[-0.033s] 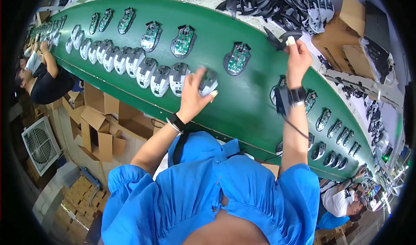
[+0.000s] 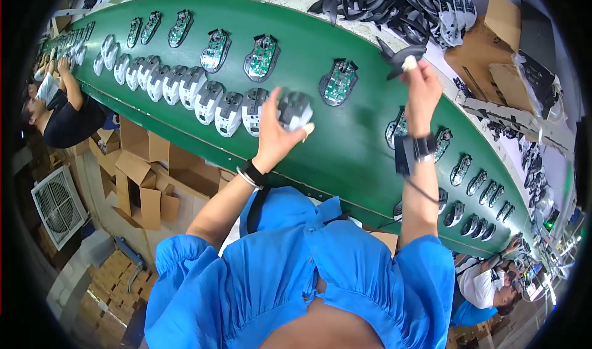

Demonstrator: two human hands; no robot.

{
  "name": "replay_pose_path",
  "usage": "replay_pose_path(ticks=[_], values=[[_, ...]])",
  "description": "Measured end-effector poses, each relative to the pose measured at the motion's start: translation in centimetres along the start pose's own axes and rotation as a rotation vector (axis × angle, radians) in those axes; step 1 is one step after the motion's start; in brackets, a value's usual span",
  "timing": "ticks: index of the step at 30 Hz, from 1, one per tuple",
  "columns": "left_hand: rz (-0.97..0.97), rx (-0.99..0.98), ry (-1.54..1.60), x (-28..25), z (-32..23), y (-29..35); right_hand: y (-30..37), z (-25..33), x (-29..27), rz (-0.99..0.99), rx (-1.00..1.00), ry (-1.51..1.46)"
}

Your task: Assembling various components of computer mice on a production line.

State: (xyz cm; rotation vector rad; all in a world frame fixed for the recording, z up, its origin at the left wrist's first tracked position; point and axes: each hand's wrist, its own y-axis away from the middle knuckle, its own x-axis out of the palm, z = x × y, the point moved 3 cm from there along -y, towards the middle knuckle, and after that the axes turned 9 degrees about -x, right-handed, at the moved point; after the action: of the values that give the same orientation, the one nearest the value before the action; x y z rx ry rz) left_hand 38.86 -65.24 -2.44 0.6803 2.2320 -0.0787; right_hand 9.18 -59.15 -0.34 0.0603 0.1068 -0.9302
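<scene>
Above the green bench top [image 2: 345, 157], my left hand [image 2: 274, 133] grips a grey-and-white computer mouse shell [image 2: 296, 109] between thumb and fingers; it is smeared by motion. Farther right, my right hand [image 2: 423, 91] is closed, with a pale covering on a fingertip, pinching a black curved plastic part [image 2: 401, 56] near the bench's far edge. Left of my left hand stands a row of similar mouse shells [image 2: 228, 111], white below and grey on top. Between my hands, farther back, lies a mouse base with a green circuit board [image 2: 338, 85].
More bases with boards [image 2: 261, 59] line the bench's far side. Black plastic parts [image 2: 376, 3] are heaped on the ledge behind. An open cardboard box [image 2: 487, 46] stands at the far right. Other people sit along the bench, one in a black shirt [image 2: 71, 117] at left.
The mouse shell in my left hand has turned and shifted slightly left. My right hand has moved a little to the left with the black curved part, which has tilted.
</scene>
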Motion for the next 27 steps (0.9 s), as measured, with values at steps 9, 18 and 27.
replay_pose_path(ticks=[9, 18, 27], values=[[0.117, -0.342, 1.155, 0.2, -5.5, -3.4, 9.6, 7.2, 5.6, 0.527, 0.338, -0.447], [-0.129, -0.159, 0.881, -1.2, -5.6, -3.3, 10.0, 6.9, 6.1, 0.538, 0.208, -0.090], [0.207, -0.273, 1.010, -2.2, -6.1, -2.2, 11.0, 5.0, 6.6, 0.508, 0.553, -0.665]])
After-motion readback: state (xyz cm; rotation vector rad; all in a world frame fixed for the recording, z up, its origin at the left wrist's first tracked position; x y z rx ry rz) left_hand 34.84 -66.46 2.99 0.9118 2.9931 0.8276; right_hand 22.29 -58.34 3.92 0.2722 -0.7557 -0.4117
